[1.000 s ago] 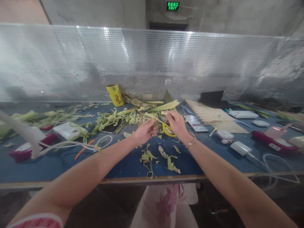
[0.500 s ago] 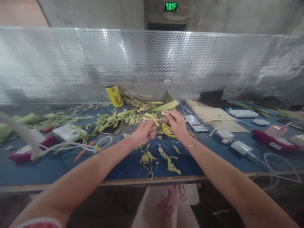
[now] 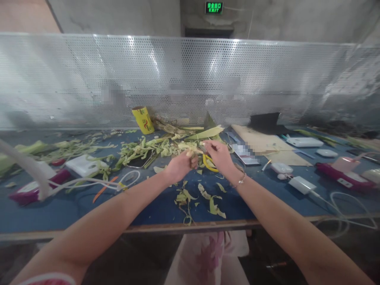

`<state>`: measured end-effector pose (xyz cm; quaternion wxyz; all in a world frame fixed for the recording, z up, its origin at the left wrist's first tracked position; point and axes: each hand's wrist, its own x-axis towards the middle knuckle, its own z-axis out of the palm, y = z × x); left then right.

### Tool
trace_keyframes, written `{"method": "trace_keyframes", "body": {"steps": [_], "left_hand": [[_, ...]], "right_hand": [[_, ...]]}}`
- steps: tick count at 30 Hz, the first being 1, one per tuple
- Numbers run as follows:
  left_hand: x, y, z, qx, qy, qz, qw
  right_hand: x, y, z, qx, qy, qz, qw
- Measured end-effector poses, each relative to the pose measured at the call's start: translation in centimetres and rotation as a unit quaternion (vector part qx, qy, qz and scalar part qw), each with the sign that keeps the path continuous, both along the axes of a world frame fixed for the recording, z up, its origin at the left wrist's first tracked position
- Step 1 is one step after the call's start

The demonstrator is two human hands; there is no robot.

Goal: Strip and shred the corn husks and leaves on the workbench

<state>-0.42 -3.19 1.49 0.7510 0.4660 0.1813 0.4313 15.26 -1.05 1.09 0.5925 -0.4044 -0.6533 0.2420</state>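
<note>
My left hand [image 3: 181,165] is closed around a pale green, peeled-looking vegetable stem [image 3: 194,149], which sticks out past the fingers towards the right. Just beside its tip, my right hand [image 3: 220,156] has thumb and forefinger pinched together; what they grip is too small to make out. Below the right fingers lies a yellow loop-shaped object [image 3: 209,163], partly hidden. Behind both hands spreads a heap of leafy green stalks [image 3: 166,146]. Strips of peel [image 3: 214,206] are scattered on the blue table [image 3: 160,206] in front of me.
A yellow cardboard tube [image 3: 143,120] stands at the back by the perforated metal screen [image 3: 166,79]. To the right are a phone [image 3: 245,153], brown cardboard [image 3: 264,140], a white charger [image 3: 302,184] and a purple power strip [image 3: 344,175]. White cables [image 3: 86,181] cross the left side.
My right hand has shifted slightly left and down, its fingers curling more. My left hand has turned a little, still holding the stem.
</note>
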Motion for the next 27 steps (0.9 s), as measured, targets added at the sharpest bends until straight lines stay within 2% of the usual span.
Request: {"method": "trace_keyframes", "body": {"steps": [2, 5, 10, 15, 19, 24, 27], "left_hand": [[0.1, 0.1, -0.1, 0.014, 0.001, 0.035, 0.999], [0.3, 0.5, -0.4, 0.031, 0.003, 0.071, 0.997], [-0.1, 1.3, -1.1, 0.060, -0.022, 0.061, 0.996], [-0.2, 1.5, -1.7, 0.073, -0.024, 0.074, 0.994], [0.1, 1.3, -1.8, 0.097, -0.014, 0.090, 0.991], [0.5, 1.0, -1.3, 0.142, 0.071, 0.160, 0.974], [0.9, 0.7, -0.9, 0.177, 0.148, 0.220, 0.948]], "right_hand": [[0.0, 0.1, 0.0, 0.000, -0.008, 0.002, 1.000], [0.1, 0.1, -0.2, 0.037, -0.053, -0.010, 0.998], [0.2, 0.0, -0.2, 0.087, -0.111, -0.028, 0.990], [0.3, -0.3, 0.0, 0.105, -0.112, -0.030, 0.988], [0.2, -0.3, -0.2, 0.113, -0.094, 0.000, 0.989], [-0.5, -1.1, -0.4, 0.094, -0.072, -0.003, 0.993], [-1.0, -1.7, -0.4, 0.110, -0.089, -0.034, 0.989]]}}
